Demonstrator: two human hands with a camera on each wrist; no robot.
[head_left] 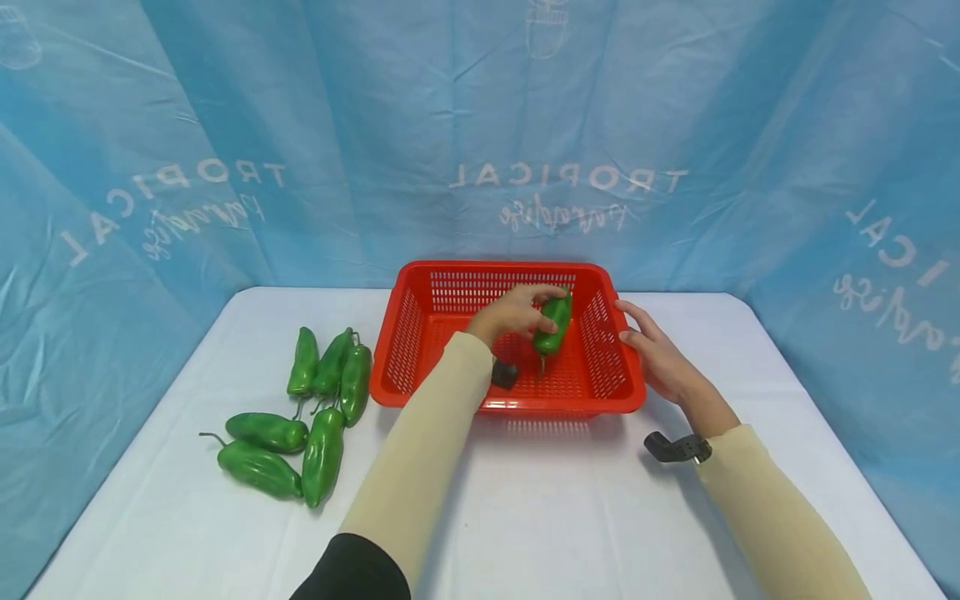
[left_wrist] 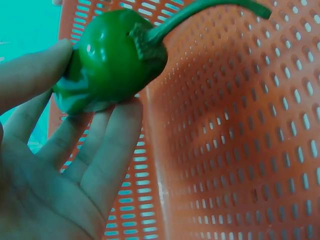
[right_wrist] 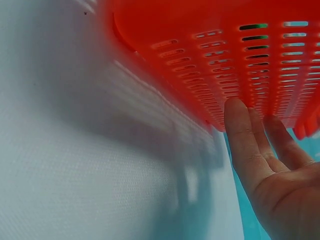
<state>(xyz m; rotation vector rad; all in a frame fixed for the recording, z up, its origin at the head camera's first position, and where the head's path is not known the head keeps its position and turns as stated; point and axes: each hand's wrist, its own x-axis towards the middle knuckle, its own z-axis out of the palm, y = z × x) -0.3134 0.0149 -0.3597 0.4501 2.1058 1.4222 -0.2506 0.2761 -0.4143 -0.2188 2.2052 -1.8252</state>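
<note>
A glossy green pepper is pinched between the thumb and fingers of my left hand, over the inside of a red plastic basket, toward its right side. In the left wrist view the pepper's curved stem points away from the palm, with the perforated basket wall behind. My right hand is at the basket's right side, fingertips right at the rim. The right wrist view shows its fingers fairly straight, close against the outside of the slotted wall.
Several more green peppers lie in a loose group on the white table, left of the basket. Blue printed sheeting hangs behind the table and along both sides. A black wrist device sits at the right sleeve's cuff.
</note>
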